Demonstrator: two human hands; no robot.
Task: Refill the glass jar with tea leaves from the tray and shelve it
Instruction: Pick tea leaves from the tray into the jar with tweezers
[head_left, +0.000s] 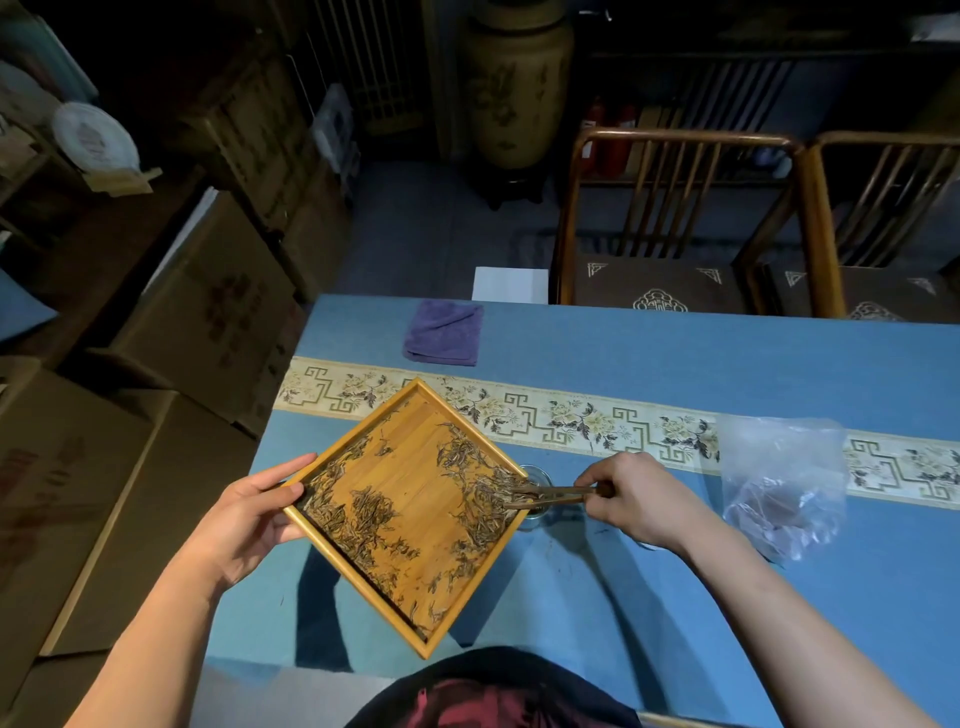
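Head view: the left hand grips the tray, tilted over the glass jar on the table. The right hand pinches tongs, pushing tea leaves in. Much tea remains; shelving isn't yet done.

Both forearms are bare from elbow to wrist, with no sleeve showing on either. The left hand and the right hand carry no rings, watch or gloves. At the bottom edge of the view the person's torso wears a dark garment with a reddish patch on the front.
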